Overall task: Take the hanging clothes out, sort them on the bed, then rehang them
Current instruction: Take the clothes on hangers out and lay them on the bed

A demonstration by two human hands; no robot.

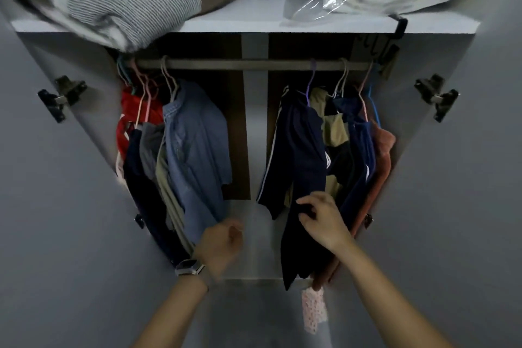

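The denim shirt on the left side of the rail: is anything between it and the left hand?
Nothing visible stands between them. The left hand is just below the lower hem of the denim shirt, on its front side. The other garments of that group hang behind the shirt, not before it. The right hand pinches a navy garment in the other group.

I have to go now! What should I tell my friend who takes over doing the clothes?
Right hand pinches the dark navy garment hanging right of the gap. Left hand, loosely curled and blurred, holds nothing, beside the blue denim shirt.
All the clothes still hang on the rail in two bunches, left and right.
Done: wardrobe open.
Left: take everything out, sort on the bed, rehang.
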